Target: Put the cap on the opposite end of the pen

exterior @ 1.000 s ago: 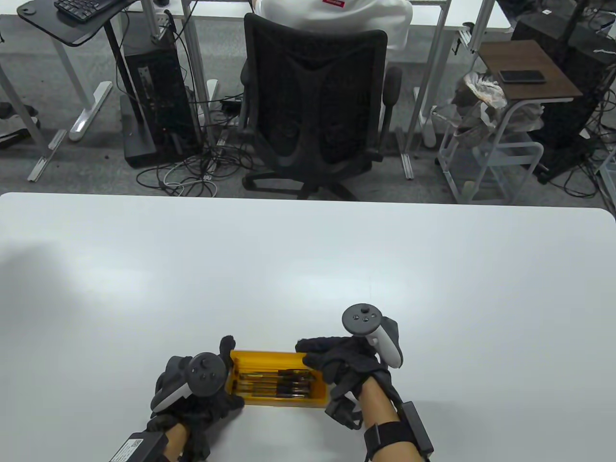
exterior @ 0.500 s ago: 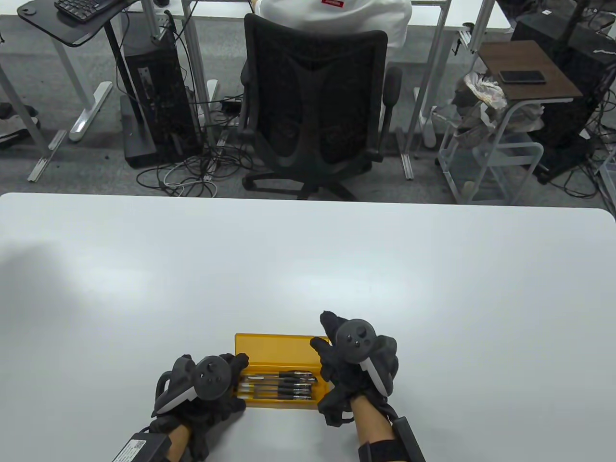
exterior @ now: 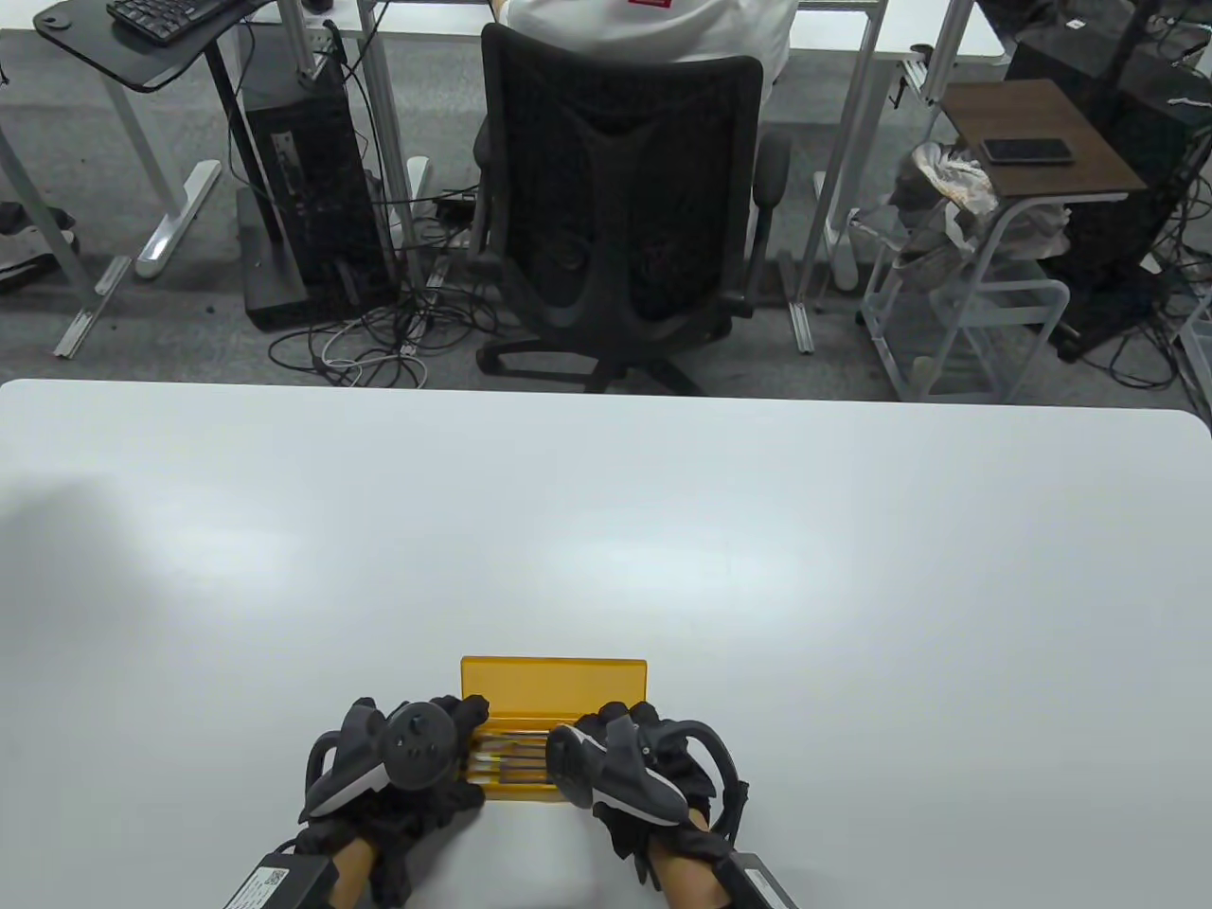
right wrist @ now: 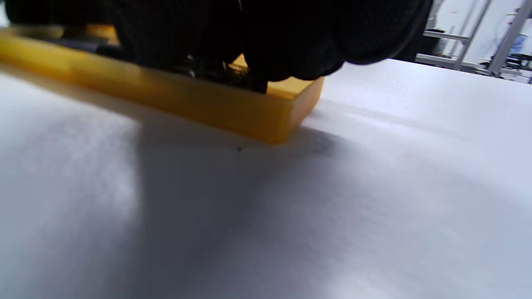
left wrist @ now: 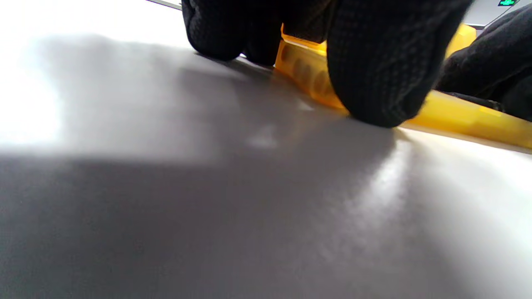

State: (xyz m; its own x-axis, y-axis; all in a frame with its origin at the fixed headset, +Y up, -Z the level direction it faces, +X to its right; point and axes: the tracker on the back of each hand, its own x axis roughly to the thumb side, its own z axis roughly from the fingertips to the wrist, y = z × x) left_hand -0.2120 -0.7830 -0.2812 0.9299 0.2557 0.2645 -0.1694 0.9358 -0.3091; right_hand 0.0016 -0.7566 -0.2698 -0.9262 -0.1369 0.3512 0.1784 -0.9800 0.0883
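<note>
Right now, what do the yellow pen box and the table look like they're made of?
The yellow pen box looks like translucent plastic with a smooth, slightly glossy finish: pen shapes show faintly through its wall in the left wrist view, and its edges look moulded. The table looks like a smooth white laminate or coated board with a satin sheen, giving soft reflections; its core can't be told.

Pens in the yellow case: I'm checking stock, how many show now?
3 at least, lying side by side in the open yellow case between the left hand and right hand; the hands may hide more pens.
</note>
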